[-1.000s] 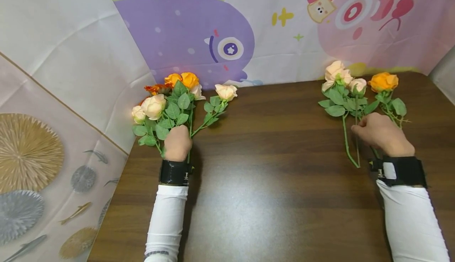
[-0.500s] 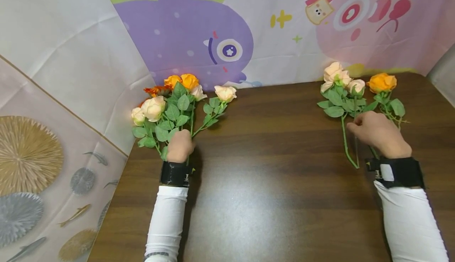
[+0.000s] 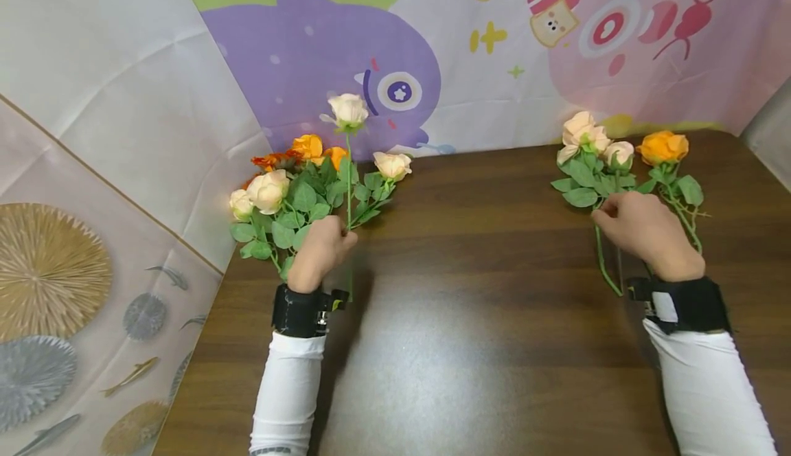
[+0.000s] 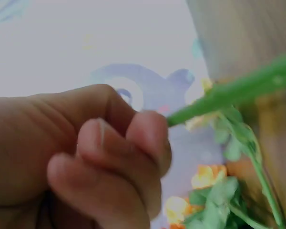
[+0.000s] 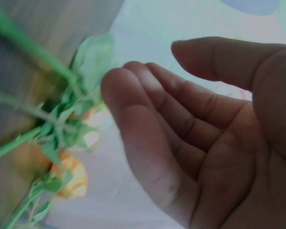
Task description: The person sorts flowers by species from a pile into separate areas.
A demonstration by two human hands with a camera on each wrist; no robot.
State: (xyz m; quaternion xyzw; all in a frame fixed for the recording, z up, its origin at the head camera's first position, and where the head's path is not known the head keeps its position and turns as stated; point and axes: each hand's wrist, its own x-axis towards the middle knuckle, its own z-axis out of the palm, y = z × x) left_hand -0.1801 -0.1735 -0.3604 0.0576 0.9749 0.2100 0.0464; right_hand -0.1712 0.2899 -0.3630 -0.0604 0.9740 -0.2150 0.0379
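My left hand (image 3: pixel 323 253) pinches the green stem (image 4: pixel 238 93) of a white rose (image 3: pixel 349 110), whose bloom stands upright above the other flowers at left. Beneath and behind that hand lie a peach rose (image 3: pixel 269 191), an orange rose (image 3: pixel 307 147) and a red-orange flower (image 3: pixel 272 161) among green leaves. At right, my right hand (image 3: pixel 649 233) hovers over stems; the right wrist view shows its fingers (image 5: pixel 152 148) loosely bent, thumb apart, nothing between them. Around it lie a large peach rose (image 3: pixel 581 130), a smaller peach rose (image 3: pixel 620 155) and an orange rose (image 3: pixel 664 147).
Another peach rose (image 3: pixel 393 165) lies just right of the left bunch. All of it rests on a dark brown wooden table (image 3: pixel 469 291). A cartoon-printed cloth (image 3: pixel 395 44) hangs behind, and a patterned cloth (image 3: pixel 136 236) borders the left side.
My left hand has lifted the white rose up out of the left bunch and shifted slightly right. The right hand has drifted a little left.
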